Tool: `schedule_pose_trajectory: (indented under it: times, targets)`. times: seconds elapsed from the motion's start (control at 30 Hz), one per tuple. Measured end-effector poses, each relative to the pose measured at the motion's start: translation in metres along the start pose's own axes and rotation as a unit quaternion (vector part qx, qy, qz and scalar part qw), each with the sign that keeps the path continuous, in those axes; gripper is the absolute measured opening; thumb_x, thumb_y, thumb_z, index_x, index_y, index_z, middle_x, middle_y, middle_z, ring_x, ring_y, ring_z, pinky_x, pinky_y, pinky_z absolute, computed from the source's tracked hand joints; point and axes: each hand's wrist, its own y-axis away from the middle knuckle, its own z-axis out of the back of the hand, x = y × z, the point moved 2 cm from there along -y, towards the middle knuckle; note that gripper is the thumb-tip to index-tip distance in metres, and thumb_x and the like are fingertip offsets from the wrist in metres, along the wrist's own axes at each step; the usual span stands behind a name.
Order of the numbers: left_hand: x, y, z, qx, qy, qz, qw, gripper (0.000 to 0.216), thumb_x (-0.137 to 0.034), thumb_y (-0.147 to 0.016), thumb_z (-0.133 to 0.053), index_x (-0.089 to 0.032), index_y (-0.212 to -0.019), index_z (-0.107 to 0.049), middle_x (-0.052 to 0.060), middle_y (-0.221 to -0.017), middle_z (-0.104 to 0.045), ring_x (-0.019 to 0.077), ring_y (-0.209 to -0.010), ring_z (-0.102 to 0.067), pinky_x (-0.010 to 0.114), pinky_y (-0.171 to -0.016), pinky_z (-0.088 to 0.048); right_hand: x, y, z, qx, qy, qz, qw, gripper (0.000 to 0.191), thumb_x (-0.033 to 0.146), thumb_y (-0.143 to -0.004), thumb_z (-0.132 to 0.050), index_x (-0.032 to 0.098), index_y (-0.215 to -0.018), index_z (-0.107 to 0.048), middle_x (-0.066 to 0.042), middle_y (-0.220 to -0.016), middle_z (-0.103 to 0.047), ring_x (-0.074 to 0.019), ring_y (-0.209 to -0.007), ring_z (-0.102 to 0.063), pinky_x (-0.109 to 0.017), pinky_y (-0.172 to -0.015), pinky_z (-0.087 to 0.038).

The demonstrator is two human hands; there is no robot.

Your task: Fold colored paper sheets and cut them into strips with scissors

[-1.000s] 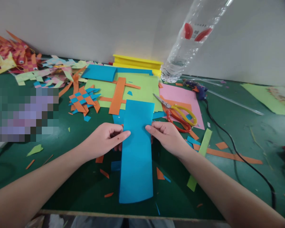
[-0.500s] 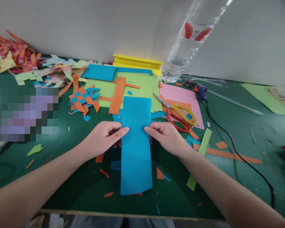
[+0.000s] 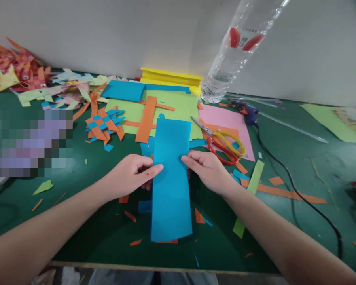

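Note:
A long blue paper sheet (image 3: 170,182) lies lengthwise over the green table (image 3: 77,221), running from the stacked papers toward me. My left hand (image 3: 130,176) pinches its left edge, thumb on top. My right hand (image 3: 209,170) pinches the right edge at the same height. An orange strip shows under the sheet's near end. Beneath the far end lie a light green sheet (image 3: 178,109) and an orange strip (image 3: 146,118).
Red and yellow scissors (image 3: 222,142) rest on pink paper (image 3: 231,122) to the right. A clear bottle (image 3: 234,51) leans at the back, a glue gun (image 3: 245,109) with a black cord (image 3: 299,194) beside it. A woven orange-blue piece (image 3: 103,124) and scraps lie left.
The blue sheet has slid away from me between my fingers: its near end has moved up the table and its far end sits further over the green sheet. Both hands stayed in place.

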Motion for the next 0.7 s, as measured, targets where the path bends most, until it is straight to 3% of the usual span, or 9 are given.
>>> schedule_pose_trajectory:
  times: [0.17,0.7]
  targets:
    - [0.0010,-0.0002,0.0011,-0.010,0.010,0.003,1.000,0.048,-0.045,-0.093,-0.050,-0.020,-0.053,-0.043,-0.004,-0.048,-0.056,0.0103,-0.047,-0.058,0.020,-0.048,-0.041,0.0006,0.0010,0.0002,0.010,-0.011,-0.005,1.000,0.041,0.048,-0.092,-0.054,0.021,-0.061,-0.052,0.003,-0.057,-0.057,-0.0098,-0.054,-0.053,-0.025,-0.056,-0.041]
    - [-0.0007,0.0000,0.0035,-0.033,-0.004,0.007,0.999,0.048,-0.047,-0.093,-0.049,-0.020,-0.054,-0.042,-0.004,-0.047,-0.052,0.0098,-0.043,-0.049,0.021,-0.044,-0.035,0.0028,0.0006,0.0003,0.027,0.014,0.001,1.000,0.045,0.052,-0.090,-0.056,0.020,-0.058,-0.051,0.004,-0.054,-0.052,-0.0092,-0.050,-0.045,-0.026,-0.053,-0.036]
